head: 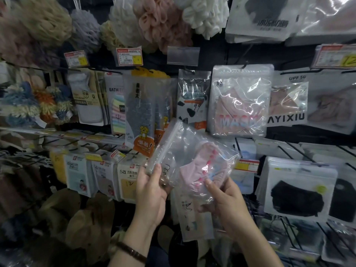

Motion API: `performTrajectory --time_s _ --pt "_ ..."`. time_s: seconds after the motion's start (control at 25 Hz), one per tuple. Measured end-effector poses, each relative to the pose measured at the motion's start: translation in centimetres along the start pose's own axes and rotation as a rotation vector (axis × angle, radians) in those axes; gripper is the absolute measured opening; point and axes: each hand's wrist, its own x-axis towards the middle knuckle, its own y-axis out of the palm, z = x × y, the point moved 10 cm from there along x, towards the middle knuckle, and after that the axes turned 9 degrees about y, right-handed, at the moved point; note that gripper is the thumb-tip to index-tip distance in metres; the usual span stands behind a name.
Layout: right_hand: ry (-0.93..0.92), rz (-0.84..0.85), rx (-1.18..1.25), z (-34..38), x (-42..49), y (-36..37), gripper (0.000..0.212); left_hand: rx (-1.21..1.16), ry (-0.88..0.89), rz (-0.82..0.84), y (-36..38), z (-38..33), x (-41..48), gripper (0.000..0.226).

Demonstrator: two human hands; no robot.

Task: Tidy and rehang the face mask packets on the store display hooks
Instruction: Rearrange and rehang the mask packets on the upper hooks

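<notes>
Hands pinching clear pink mask packet (192, 162), left hand (152, 191) at zip edge, right hand (225, 201) at bottom

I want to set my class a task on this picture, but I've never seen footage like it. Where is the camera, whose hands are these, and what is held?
No machine here: one camera worn on a person's head looks forward and down, so you see that person's own hands. The left hand grips the top strip of a clear packet holding a pink face mask; the right hand pinches its lower edge. The packet is tilted, on no hook. There is no table, only a shop display wall: a similar pink mask packet hangs above right, a black mask packet lower right, bath puffs along the top.
</notes>
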Motion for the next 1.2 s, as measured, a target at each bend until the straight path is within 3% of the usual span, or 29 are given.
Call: performTrajectory --time_s 0.12,0.28,0.44,0.56,0.8,0.96,1.2 --pt "-0.05 -0.044 -0.01 0.2 0.1 -0.2 0.043 -0.015 0.002 -0.012 0.6 -0.2 0.3 0.041" --pt "-0.12 -0.201 0.055 0.4 0.0 -0.8 0.02 0.022 0.045 -0.11 1.7 0.2 -0.1 0.029" --pt "-0.137 -0.21 0.059 0.3 -0.1 -0.4 0.015 0.063 0.085 -0.135 2.2 0.2 -0.4 0.028" --pt "-0.125 -0.229 0.055 0.1 0.0 -1.2 0.015 0.249 0.116 -0.099 1.8 -1.4 0.5 0.011" --pt "-0.143 -0.203 -0.074 0.9 0.2 -2.0 0.011 0.768 0.276 0.177 3.6 -5.1 2.7 0.014" --pt "-0.197 -0.187 -0.114 2.0 -0.3 -1.6 0.012 0.763 0.308 0.116 3.8 -4.8 2.6 0.019" --pt "-0.201 -0.18 -0.066 2.9 -1.2 -1.0 0.014 0.808 0.304 0.16 4.0 -4.1 2.4 0.028"
